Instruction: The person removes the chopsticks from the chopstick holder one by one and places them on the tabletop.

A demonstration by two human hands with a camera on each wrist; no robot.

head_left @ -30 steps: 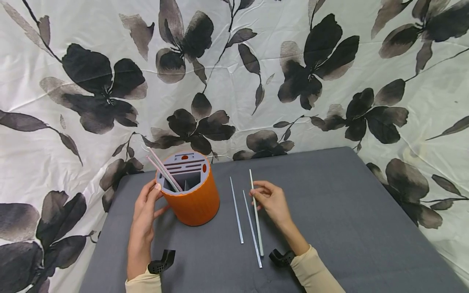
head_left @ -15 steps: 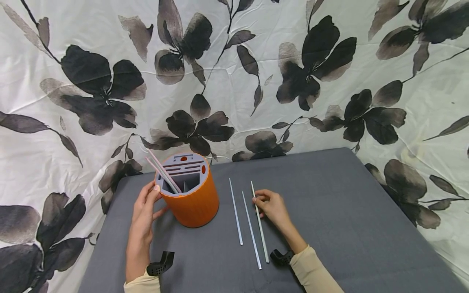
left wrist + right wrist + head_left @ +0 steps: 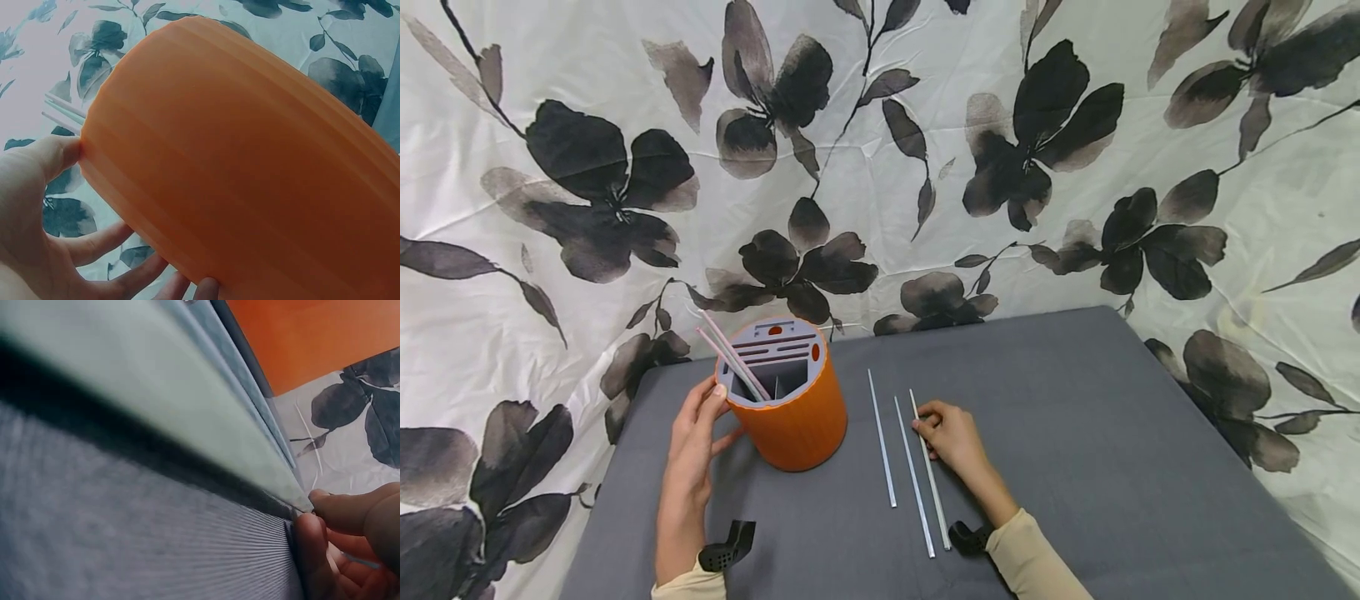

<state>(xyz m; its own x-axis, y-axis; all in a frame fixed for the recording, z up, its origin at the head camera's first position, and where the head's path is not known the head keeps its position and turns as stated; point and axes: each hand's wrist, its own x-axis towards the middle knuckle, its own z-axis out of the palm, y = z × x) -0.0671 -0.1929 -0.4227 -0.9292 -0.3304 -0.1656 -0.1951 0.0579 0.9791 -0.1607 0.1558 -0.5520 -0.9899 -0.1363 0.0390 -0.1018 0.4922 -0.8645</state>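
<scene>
My left hand [image 3: 692,450] steadies an orange round desk organizer [image 3: 801,429], thumb at its rim and fingers against its side. The left wrist view shows the thumb [image 3: 59,156] at the rim edge and the fingers bent against the orange wall. Pink and white thin sticks [image 3: 726,354] lean out of the organizer's open compartment. My right hand [image 3: 951,437] pinches a pale green stick [image 3: 934,487] near its far end, close over the table. In the right wrist view, thumb and forefinger meet at the tip of the green stick [image 3: 206,419].
Two pale blue sticks lie left of the green one: a nearer blue stick [image 3: 914,479] and a farther blue stick [image 3: 882,442]. All are on a dark grey table [image 3: 1075,467]. A white floral cloth [image 3: 910,192] hangs behind the table's back edge.
My right hand has drawn the green stick toward me and slightly right, so it lies farther from the back edge beside the blue ones. The left hand stays on the organizer.
</scene>
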